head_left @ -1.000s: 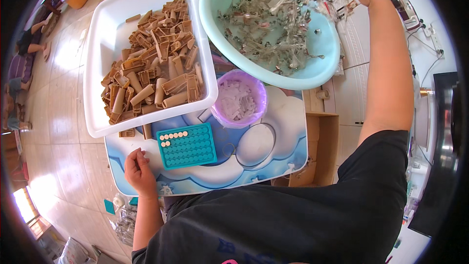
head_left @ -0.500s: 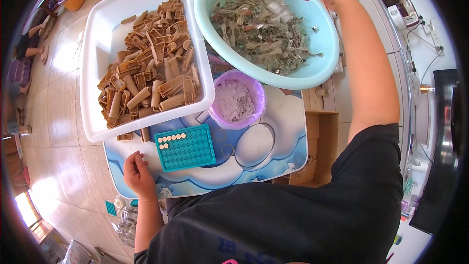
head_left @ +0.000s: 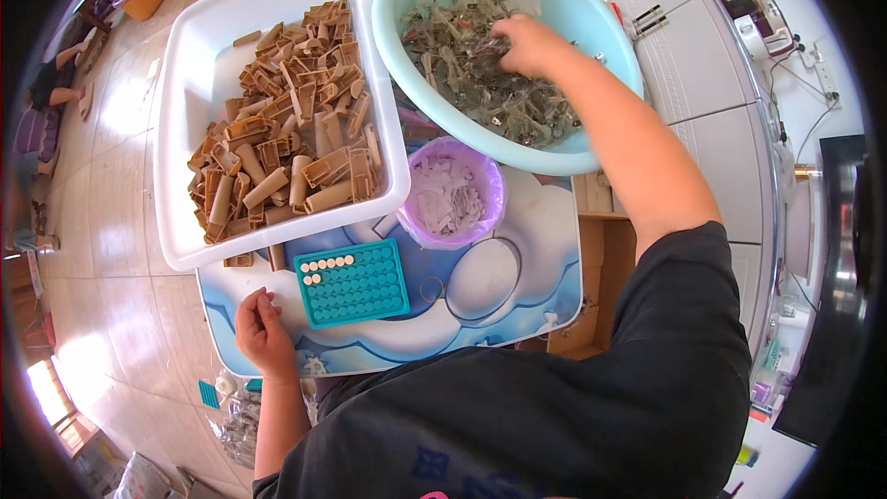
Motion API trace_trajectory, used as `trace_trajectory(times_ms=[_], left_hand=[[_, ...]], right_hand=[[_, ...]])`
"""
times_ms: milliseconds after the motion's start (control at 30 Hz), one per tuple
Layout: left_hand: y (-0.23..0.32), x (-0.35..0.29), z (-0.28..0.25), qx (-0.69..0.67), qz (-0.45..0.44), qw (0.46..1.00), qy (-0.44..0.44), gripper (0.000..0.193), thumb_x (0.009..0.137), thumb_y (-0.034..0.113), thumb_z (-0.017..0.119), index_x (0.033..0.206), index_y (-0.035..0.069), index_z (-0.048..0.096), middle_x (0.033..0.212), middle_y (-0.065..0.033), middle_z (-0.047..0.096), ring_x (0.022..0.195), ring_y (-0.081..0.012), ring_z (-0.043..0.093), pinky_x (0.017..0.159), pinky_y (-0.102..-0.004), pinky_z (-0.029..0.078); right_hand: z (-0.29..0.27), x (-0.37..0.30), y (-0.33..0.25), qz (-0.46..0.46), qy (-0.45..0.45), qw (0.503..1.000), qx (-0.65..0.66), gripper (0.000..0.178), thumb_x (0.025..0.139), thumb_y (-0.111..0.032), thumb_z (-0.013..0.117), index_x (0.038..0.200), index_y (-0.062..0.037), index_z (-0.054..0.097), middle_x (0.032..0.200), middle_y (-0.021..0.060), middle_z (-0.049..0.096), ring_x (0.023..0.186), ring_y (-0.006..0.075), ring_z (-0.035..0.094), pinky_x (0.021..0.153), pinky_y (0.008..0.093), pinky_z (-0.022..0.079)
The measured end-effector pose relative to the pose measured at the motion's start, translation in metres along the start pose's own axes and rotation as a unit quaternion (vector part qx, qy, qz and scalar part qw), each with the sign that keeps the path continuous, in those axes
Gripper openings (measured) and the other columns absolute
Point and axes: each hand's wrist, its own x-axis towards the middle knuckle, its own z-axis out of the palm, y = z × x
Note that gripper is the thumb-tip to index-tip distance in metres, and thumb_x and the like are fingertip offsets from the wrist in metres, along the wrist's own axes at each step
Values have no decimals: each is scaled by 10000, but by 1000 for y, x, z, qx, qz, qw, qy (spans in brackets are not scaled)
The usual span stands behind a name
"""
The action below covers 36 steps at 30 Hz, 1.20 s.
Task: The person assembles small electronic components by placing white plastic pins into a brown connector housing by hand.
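My right hand (head_left: 534,48) is inside the pale blue oval basin (head_left: 545,163). Its bent fingers, a little apart, touch a heap of small clear-and-metallic parts (head_left: 453,65) in plastic; their tips are partly hidden. My left hand (head_left: 262,328) rests by the table's left edge with fingers curled and thumb pressed against them. Whatever it may hold is hidden. Just right of it lies a teal tray (head_left: 360,300) of round cups, several holding small cream discs (head_left: 319,265) at its upper left. Behind the tray stands a purple-lined tub (head_left: 499,194) of pale flat slips (head_left: 448,194).
A large white bin (head_left: 171,176) of brown hollow plastic pieces (head_left: 268,143) stands at the back left, overlapping the blue patterned table (head_left: 407,346). An open cardboard box (head_left: 605,268) sits beyond the right edge. A thin ring (head_left: 431,289) lies right of the tray. Another person's leg (head_left: 66,95) shows far left.
My right hand has come down and left from above the basin's far right rim into the heap. My left hand and the tray stay nearly where they were.
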Motion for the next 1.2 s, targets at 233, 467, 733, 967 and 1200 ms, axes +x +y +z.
trace_trajectory(times_ms=[233,467,733,967,1200], left_hand=[[2,1,2,-8,8,1000,-2,136,910,83,531,932,-19,618,805,-73,619,605,-96,546,564,-215,462],[-3,2,-1,2,20,1000,-3,134,908,85,534,936,-16,618,803,-74,620,603,-96,547,560,-219,457],[-4,0,-3,-4,25,1000,-6,140,906,97,538,943,-14,615,804,-78,620,619,-108,559,577,-230,464],[-6,1,-2,0,35,999,-16,132,896,83,538,943,-16,612,809,-78,620,639,-112,561,602,-239,462],[-2,1,-5,-20,44,999,-17,125,891,82,540,942,-5,612,786,-61,609,622,-99,542,590,-231,444]], right_hand=[[-98,-33,39,-75,129,948,283,437,692,-284,771,1033,-61,616,890,34,624,804,130,569,700,296,462],[-186,-85,36,-62,267,896,348,210,781,-121,703,934,-4,619,797,43,625,714,123,586,635,266,477],[-123,-54,34,9,248,907,341,422,716,-300,757,1030,-63,605,862,10,609,781,118,564,672,313,470],[-156,-69,13,27,256,884,391,361,768,-232,717,1043,-34,593,882,44,630,777,145,590,624,310,484],[-227,-131,-10,-3,361,817,449,312,770,-158,708,1032,-38,588,840,56,630,682,157,602,532,326,519]])
